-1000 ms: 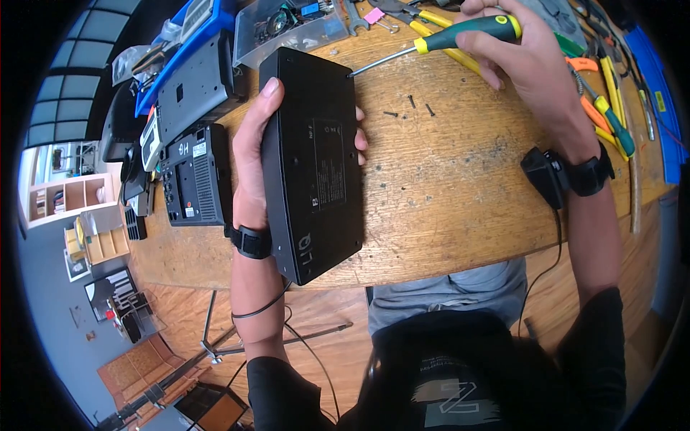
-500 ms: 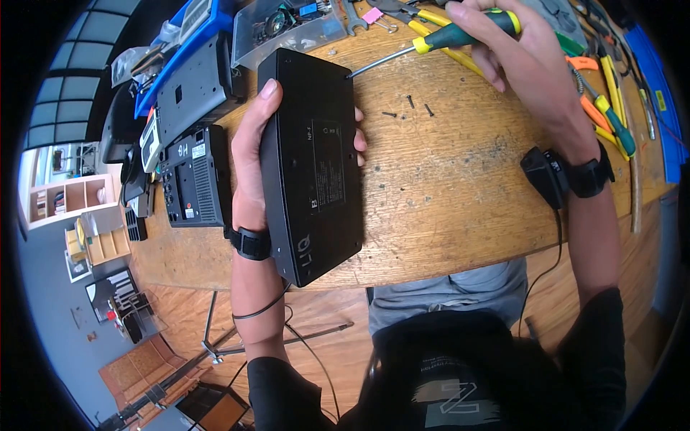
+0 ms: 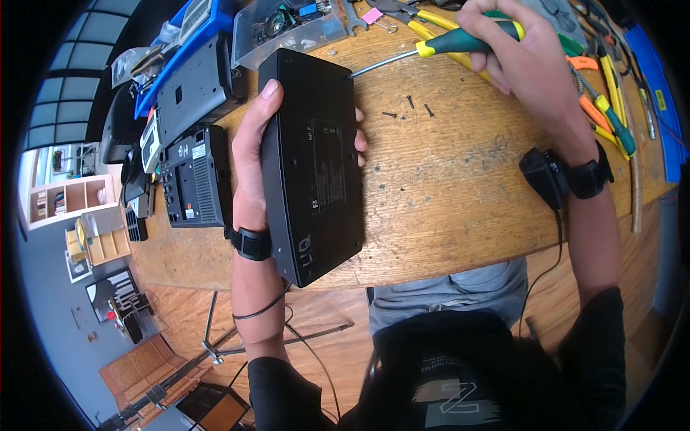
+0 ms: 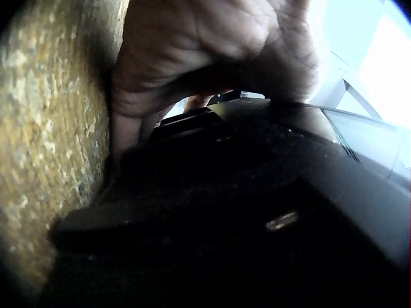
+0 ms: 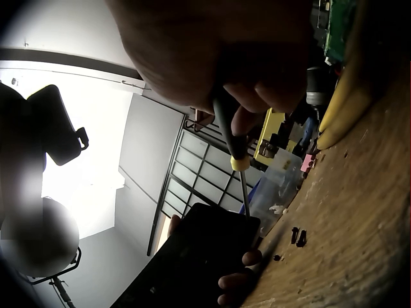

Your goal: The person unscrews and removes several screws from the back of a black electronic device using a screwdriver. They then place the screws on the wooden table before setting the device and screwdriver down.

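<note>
My left hand [image 3: 253, 136] grips a black rectangular case [image 3: 305, 158], thumb over its left edge and fingertips showing past the right side. The case stands tilted on its side, its labelled face toward me. In my right hand [image 3: 528, 61] is a screwdriver [image 3: 460, 41] with a green and yellow handle. Its tip sits at a hole in the case's upper right corner; the right wrist view also shows the shaft [image 5: 244, 192] meeting that corner. Several small dark screws [image 3: 410, 102] lie on the wooden table to the right of the case. In the left wrist view the palm [image 4: 218, 38] arches over the dark case.
Another black device [image 3: 194, 176] and a larger dark panel [image 3: 194, 90] lie at the left. A clear plastic box of parts [image 3: 287, 32] stands behind the case. Pliers, wrenches and a second screwdriver [image 3: 614, 126] are spread along the back and right of the table [image 3: 460, 208].
The right hand's fingers have shifted around the screwdriver handle, loosening and closing again over it. The screwdriver tip stays at the same corner; the left hand and case hold almost still.
</note>
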Motion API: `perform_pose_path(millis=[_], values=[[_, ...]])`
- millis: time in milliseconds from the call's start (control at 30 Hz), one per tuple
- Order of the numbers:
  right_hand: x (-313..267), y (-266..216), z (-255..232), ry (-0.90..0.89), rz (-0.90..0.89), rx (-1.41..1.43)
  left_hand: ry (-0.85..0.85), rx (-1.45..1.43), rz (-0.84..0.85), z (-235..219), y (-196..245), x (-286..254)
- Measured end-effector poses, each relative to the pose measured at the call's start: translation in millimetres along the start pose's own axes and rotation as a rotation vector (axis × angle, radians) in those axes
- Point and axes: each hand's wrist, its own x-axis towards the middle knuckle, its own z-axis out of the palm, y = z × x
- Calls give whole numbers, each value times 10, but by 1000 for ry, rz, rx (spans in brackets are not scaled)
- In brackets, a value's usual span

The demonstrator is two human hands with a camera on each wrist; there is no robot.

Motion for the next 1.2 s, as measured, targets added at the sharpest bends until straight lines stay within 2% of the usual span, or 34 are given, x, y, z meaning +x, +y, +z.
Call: perform_pose_path(millis=[33,100,167,200,267,333,400,467,500,567,600,667,733,800,933,1000,1067,1133,1200], values=[[1,17,6,15,-25,-23,4,-4,-5,5,1,-3],[48,141,11,48,-255,-163,6,-5,-8,10,2,-1],[48,90,-24,-12,-199,-158,5,0,0,4,3,-4],[11,-162,-61,-84,-27,-84,7,1,0,9,7,-9],[-12,-236,-70,-108,111,-23,8,4,-3,30,6,-9],[24,-23,0,-23,40,-48,8,4,-2,29,2,-2],[58,72,-41,29,-233,-416,16,4,-2,29,5,-4],[42,56,-51,49,-208,-471,30,1,-4,30,2,-13],[9,-96,15,40,-50,-340,17,3,-1,25,0,-12],[-10,-267,-6,-44,129,-111,-11,10,6,10,0,3],[-17,-306,-68,-117,152,-15,-7,2,2,9,-1,5],[-21,-255,-89,-138,130,24,3,-14,-6,8,-4,-1],[-3,-71,-27,-36,42,-92,0,-10,-6,0,-2,-2],[-14,-195,42,22,78,-119,-1,-14,-9,7,-4,0],[-23,-147,1,9,118,-123,6,-20,-10,13,4,-8],[-35,-211,-30,-63,129,-52,4,-10,-11,11,-1,-4],[-22,-229,-20,-59,113,-67,5,4,-7,7,1,-2],[-3,-177,38,24,76,-169,14,12,-1,13,3,-2],[-25,-119,22,-14,30,-77,16,9,1,12,-1,-2]])
